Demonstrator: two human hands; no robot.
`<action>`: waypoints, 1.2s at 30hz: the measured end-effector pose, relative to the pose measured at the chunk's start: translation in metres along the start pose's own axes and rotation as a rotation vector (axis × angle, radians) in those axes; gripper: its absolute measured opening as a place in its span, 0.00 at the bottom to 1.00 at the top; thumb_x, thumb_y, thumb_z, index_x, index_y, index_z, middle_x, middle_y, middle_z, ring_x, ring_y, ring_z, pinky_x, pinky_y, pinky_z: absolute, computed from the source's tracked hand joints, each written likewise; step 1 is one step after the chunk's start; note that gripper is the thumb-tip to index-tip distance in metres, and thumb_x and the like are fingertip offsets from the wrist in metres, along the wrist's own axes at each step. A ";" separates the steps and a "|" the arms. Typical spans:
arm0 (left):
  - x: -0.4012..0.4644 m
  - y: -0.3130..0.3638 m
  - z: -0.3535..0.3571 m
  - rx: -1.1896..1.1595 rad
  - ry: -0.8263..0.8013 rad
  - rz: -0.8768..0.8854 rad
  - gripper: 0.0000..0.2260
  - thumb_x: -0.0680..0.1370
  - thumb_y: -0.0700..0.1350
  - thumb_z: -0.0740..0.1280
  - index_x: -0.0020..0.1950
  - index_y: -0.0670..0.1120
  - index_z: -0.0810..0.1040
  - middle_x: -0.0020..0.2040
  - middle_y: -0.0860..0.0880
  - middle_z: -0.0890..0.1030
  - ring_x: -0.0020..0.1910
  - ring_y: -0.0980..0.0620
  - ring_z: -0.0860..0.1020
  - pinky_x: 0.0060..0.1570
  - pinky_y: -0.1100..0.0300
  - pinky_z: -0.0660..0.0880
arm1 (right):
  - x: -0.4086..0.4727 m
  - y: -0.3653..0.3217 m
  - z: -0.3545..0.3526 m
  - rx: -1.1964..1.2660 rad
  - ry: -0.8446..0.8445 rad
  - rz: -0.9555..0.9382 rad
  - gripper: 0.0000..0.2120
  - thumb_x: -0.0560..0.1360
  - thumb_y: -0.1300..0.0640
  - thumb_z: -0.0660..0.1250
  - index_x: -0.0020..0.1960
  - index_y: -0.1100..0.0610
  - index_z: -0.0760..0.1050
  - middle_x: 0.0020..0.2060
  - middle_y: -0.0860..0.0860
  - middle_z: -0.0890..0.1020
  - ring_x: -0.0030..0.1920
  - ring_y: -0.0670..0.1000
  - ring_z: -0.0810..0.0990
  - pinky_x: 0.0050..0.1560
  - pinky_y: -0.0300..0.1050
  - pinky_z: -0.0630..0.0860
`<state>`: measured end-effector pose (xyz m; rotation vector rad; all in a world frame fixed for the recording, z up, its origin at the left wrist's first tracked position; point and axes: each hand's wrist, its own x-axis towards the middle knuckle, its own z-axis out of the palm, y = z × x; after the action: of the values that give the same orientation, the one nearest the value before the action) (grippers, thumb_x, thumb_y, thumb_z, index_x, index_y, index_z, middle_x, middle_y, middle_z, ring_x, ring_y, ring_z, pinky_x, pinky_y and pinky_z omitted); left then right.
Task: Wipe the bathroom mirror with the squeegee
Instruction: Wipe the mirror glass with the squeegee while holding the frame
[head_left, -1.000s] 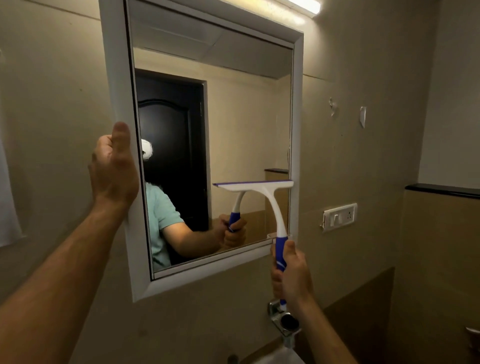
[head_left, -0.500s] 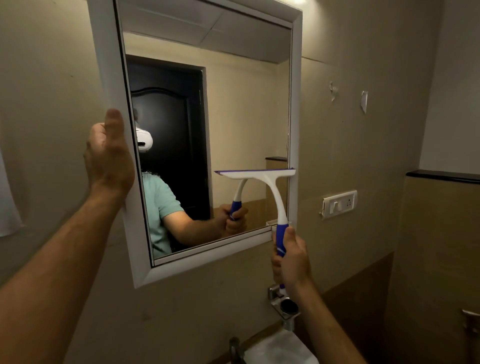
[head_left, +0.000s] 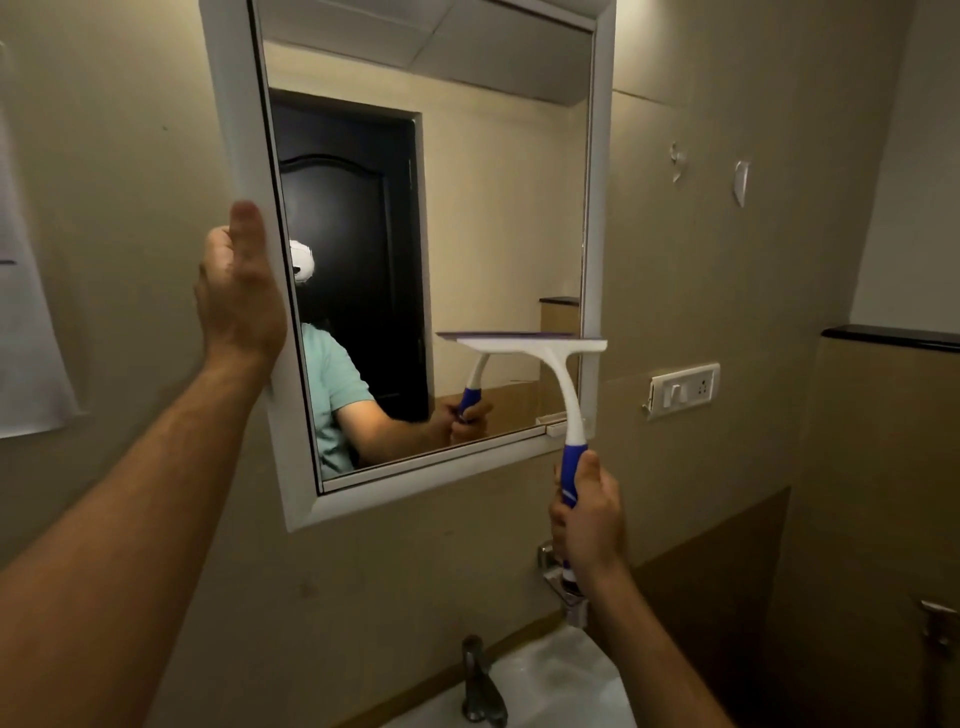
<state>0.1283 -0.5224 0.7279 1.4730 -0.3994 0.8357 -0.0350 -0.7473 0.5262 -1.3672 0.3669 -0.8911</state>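
A white-framed mirror (head_left: 597, 208) hangs on the beige wall. My right hand (head_left: 589, 519) grips the blue handle of a white squeegee (head_left: 550, 358). Its blade lies level against the glass at the lower right, and its right end overlaps the frame. My left hand (head_left: 236, 291) rests flat against the frame's left edge, fingers straight and together, holding the mirror. The glass reflects a dark door, a person's arm and the squeegee.
A white basin (head_left: 545, 686) with a chrome tap (head_left: 480, 686) sits below. A metal fitting (head_left: 563, 577) sticks out of the wall behind my right hand. To the right are a switch plate (head_left: 683, 389) and a dark ledge (head_left: 891, 338). A white towel (head_left: 26, 338) hangs far left.
The view has tilted down, so the basin and tap now show. The squeegee blade has slipped slightly lower on the glass and its right end now overlaps the frame. My left hand stays on the frame.
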 end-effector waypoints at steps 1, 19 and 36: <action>-0.003 -0.002 -0.001 0.005 -0.004 -0.002 0.17 0.79 0.65 0.48 0.42 0.57 0.69 0.37 0.61 0.69 0.37 0.58 0.68 0.34 0.67 0.61 | 0.004 -0.003 0.001 0.001 -0.010 0.014 0.23 0.80 0.39 0.51 0.53 0.57 0.73 0.28 0.48 0.72 0.23 0.43 0.69 0.22 0.38 0.67; -0.019 -0.022 -0.003 -0.055 -0.044 0.053 0.14 0.82 0.60 0.50 0.42 0.56 0.68 0.37 0.59 0.70 0.33 0.72 0.70 0.32 0.79 0.63 | -0.005 0.001 -0.013 -0.092 -0.016 0.020 0.23 0.81 0.42 0.51 0.51 0.61 0.72 0.31 0.52 0.71 0.26 0.45 0.68 0.25 0.38 0.67; -0.017 -0.025 -0.002 -0.047 -0.027 0.066 0.15 0.81 0.60 0.50 0.46 0.52 0.70 0.37 0.58 0.72 0.34 0.64 0.70 0.32 0.71 0.64 | -0.020 0.012 -0.001 -0.106 -0.079 0.085 0.24 0.81 0.41 0.49 0.51 0.61 0.71 0.30 0.52 0.71 0.24 0.46 0.68 0.24 0.38 0.67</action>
<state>0.1337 -0.5218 0.6976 1.4350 -0.4867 0.8539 -0.0448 -0.7337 0.5098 -1.4687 0.4126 -0.7538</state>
